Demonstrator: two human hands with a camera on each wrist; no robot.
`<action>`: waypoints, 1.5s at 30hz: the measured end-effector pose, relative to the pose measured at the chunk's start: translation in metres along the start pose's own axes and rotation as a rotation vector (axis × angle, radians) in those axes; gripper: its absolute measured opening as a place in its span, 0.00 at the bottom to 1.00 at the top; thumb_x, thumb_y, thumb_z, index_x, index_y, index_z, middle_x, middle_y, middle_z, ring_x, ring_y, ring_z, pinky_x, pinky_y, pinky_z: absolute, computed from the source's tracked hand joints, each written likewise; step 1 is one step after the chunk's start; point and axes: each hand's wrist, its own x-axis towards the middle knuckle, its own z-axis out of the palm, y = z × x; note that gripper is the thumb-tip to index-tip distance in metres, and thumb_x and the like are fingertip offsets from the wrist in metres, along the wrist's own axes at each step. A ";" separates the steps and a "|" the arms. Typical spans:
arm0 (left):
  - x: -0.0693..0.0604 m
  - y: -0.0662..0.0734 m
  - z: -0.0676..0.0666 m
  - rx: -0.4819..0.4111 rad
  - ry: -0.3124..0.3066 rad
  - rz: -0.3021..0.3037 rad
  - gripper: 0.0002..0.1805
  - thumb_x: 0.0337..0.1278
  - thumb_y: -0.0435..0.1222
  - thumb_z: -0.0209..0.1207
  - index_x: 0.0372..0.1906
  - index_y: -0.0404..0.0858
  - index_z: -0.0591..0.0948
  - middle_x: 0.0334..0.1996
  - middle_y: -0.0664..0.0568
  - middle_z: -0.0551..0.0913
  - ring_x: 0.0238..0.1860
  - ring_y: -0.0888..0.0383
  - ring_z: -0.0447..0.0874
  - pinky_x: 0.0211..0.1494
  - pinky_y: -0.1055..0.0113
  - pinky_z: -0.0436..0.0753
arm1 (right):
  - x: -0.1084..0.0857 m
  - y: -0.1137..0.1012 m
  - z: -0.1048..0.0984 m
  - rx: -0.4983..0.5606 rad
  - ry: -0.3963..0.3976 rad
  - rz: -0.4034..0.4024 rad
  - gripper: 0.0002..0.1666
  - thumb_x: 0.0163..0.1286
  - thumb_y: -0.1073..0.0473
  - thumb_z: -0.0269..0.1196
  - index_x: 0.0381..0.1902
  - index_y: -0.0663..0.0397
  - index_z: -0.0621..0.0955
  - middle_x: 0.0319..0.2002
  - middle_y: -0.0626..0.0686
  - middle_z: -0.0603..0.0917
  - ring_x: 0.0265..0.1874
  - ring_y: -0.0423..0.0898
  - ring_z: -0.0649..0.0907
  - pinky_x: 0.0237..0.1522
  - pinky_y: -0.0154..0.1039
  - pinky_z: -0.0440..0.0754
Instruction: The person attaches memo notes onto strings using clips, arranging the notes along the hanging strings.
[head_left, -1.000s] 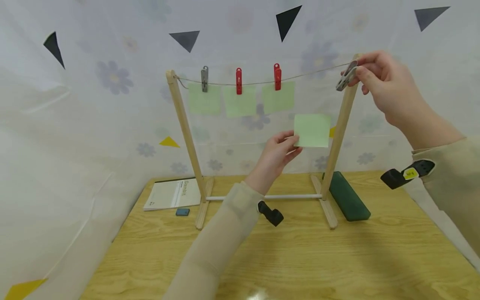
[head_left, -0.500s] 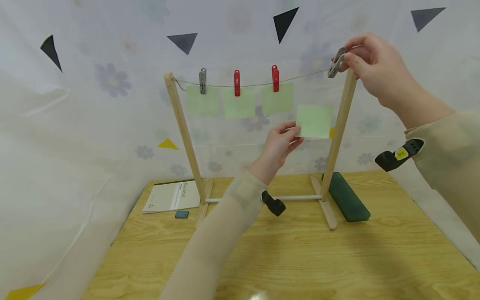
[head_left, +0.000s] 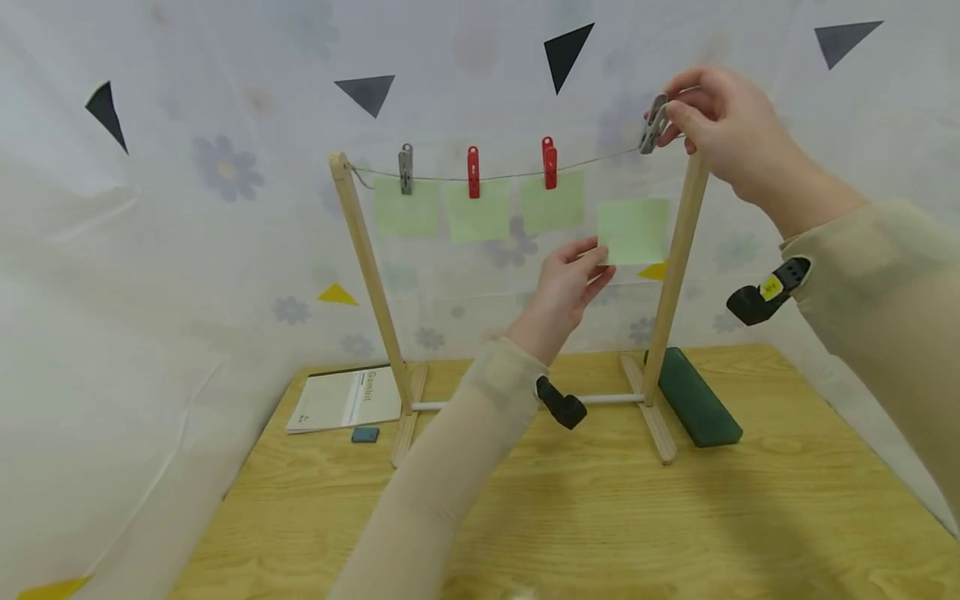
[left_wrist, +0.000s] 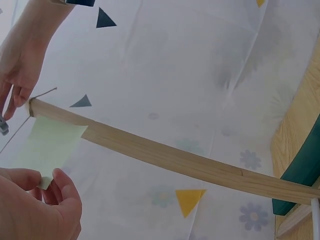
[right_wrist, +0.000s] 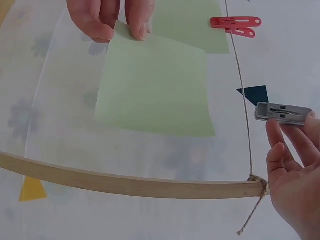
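My left hand (head_left: 566,287) pinches a light green paper square (head_left: 634,232) by its lower left corner, below the string and left of the right post. Up by the right end of the string (head_left: 600,158), my right hand (head_left: 731,129) holds a grey clothespin (head_left: 654,125) between thumb and fingers. In the right wrist view the clothespin (right_wrist: 284,114) is beside the string, apart from it, and the paper (right_wrist: 155,85) hangs apart from both. Three similar papers hang on the string, under a grey clothespin (head_left: 406,169), a red clothespin (head_left: 473,172) and another red clothespin (head_left: 551,163).
The string is tied between two wooden posts, the left post (head_left: 369,275) and the right post (head_left: 677,283), joined low by a white bar (head_left: 615,399). On the wooden table (head_left: 570,517) lie a notepad (head_left: 345,400), a small blue block (head_left: 365,435) and a dark green case (head_left: 697,400).
My right hand has moved left and up from the post top with the grey clothespin. The left hand has raised the green paper slightly toward the string.
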 end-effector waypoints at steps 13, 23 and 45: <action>0.006 0.000 0.004 -0.026 0.038 0.029 0.14 0.63 0.27 0.61 0.53 0.33 0.83 0.38 0.53 0.80 0.32 0.59 0.79 0.58 0.60 0.82 | 0.013 -0.002 0.010 -0.046 0.008 0.003 0.12 0.78 0.52 0.51 0.56 0.42 0.73 0.43 0.36 0.80 0.33 0.37 0.76 0.39 0.28 0.72; 0.009 -0.004 0.011 -0.064 0.056 0.035 0.11 0.63 0.28 0.61 0.49 0.34 0.84 0.36 0.52 0.81 0.32 0.59 0.79 0.57 0.60 0.82 | 0.011 0.002 0.011 -0.110 -0.005 0.018 0.13 0.79 0.51 0.50 0.57 0.42 0.73 0.39 0.34 0.79 0.34 0.38 0.75 0.40 0.29 0.71; 0.011 -0.001 0.017 -0.125 0.054 0.059 0.14 0.64 0.26 0.60 0.53 0.33 0.83 0.40 0.53 0.80 0.33 0.59 0.80 0.58 0.62 0.82 | 0.004 0.009 0.008 -0.237 -0.036 0.027 0.21 0.79 0.48 0.48 0.63 0.51 0.71 0.33 0.34 0.78 0.32 0.41 0.75 0.37 0.31 0.72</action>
